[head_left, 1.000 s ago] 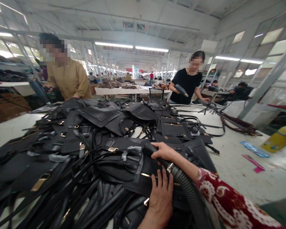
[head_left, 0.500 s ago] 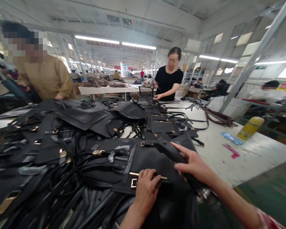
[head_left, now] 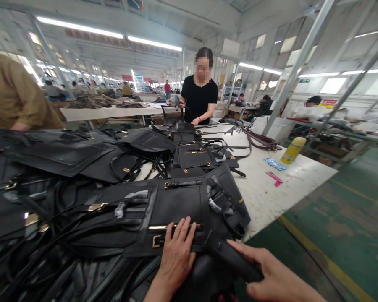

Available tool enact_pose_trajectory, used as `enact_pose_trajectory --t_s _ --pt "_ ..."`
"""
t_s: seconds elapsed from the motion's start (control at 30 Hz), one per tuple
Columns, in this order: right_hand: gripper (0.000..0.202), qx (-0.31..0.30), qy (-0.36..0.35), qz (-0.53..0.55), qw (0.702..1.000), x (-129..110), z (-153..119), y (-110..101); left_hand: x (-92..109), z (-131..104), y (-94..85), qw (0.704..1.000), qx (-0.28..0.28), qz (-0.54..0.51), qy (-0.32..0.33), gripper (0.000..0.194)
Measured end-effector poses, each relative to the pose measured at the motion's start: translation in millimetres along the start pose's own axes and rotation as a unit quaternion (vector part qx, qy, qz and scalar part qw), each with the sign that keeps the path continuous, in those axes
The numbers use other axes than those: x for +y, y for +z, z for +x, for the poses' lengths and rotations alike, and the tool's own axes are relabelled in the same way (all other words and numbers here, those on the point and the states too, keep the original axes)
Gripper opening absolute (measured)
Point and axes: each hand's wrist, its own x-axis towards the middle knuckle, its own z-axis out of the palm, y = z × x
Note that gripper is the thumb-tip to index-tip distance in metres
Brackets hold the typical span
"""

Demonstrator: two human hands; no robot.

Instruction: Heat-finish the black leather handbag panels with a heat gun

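Observation:
A black leather bag panel [head_left: 179,203] lies in front of me, with a gold zipper [head_left: 159,227], a gold buckle [head_left: 157,240] and straps. My left hand [head_left: 179,251] rests flat on it, fingers stretched out over the zipper beside the buckle, holding nothing. In my right hand [head_left: 264,268] is a black handheld tool [head_left: 229,256] with a thick rounded body; its exact kind I cannot make out. The tool's front end sits low over the panel's near right part, right of my left hand. Whether it touches the leather I cannot tell.
More black bag pieces [head_left: 59,155] and straps are heaped across the white table [head_left: 271,205]. Toward its right edge are a yellow bottle [head_left: 292,150], a blue packet [head_left: 274,164] and a pink tool [head_left: 274,178]. A co-worker in black [head_left: 200,96] stands across; another [head_left: 19,92] is at left.
My right hand has brought the black tool down and nearer to me, off the upper buckle strap. My left hand has flattened from bent fingers at the zipper. The view has turned right.

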Motion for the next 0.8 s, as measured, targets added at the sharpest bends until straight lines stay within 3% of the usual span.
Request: enact_pose_trajectory --t_s 0.1,0.23,0.43,0.63,0.8 --pt "0.077 -0.002 0.0 0.036 0.999 1 14 9 -1 0 -0.3 1.0 -0.003 0.008 0.007 0.066" --pt "0.079 0.047 -0.032 0.058 0.997 5 16 13 -1 -3 0.2 1.0 -0.002 0.009 0.016 0.072" --pt "0.077 -0.042 -0.03 0.048 0.997 4 8 12 -5 -13 12.9 0.996 0.066 -0.067 0.0 0.065" --pt "0.075 0.025 -0.107 -0.029 0.994 -2 36 26 -7 -18 21.7 0.988 0.083 -0.131 -0.027 0.058" --pt "0.075 0.081 -0.11 0.02 0.99 -21 39 8 1 -16 8.8 0.982 0.14 -0.122 -0.029 0.058"
